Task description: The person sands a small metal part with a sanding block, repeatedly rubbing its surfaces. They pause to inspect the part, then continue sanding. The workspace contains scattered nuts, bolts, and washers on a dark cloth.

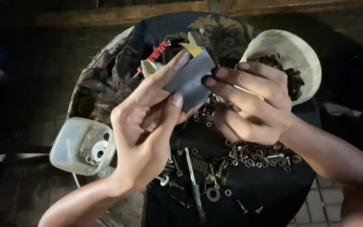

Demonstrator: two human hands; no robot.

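The grey sheet (188, 80) looks like matt, rough paper. The nuts and washers (257, 155) are shiny metal. The black cloth (269, 189) is soft. The clear box (82, 145) is cloudy plastic.

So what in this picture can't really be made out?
- Head view: the lower part of the grey sheet is hidden behind the left hand and right hand.
- The small hardware on the dark cloth is too small to sort.
- The white bowl holds dark bits, partly behind right-hand fingers.
- The surroundings are too dark.
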